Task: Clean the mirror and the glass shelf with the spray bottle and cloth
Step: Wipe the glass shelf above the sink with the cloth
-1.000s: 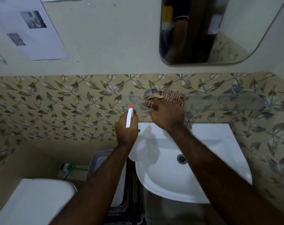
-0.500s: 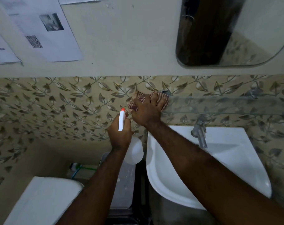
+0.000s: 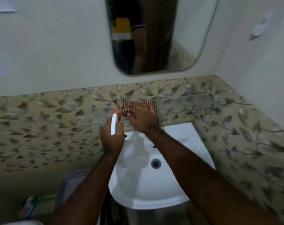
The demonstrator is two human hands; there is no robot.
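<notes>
A clear glass shelf [image 3: 186, 105] runs along the leaf-patterned wall above the sink. My right hand [image 3: 143, 120] presses a striped red and cream cloth [image 3: 134, 103] flat on the shelf's left part, fingers spread over it. Just to its left, my left hand [image 3: 112, 138] grips a white spray bottle [image 3: 114, 124] with an orange nozzle tip, pointed up toward the shelf. The bottle's body is mostly hidden under that hand. The rounded mirror [image 3: 183, 34] hangs on the plain wall above, reflecting a person's arm.
A white basin [image 3: 138, 189] with a drain sits directly below the shelf. A grey bin [image 3: 70, 184] stands left of it, and a green-handled brush [image 3: 34, 203] lies on the floor. The side wall closes in at the right.
The view swung right and up, so more of the mirror shows. My right hand with the cloth slid from the shelf's left end back toward its middle. The bottle stayed beside it.
</notes>
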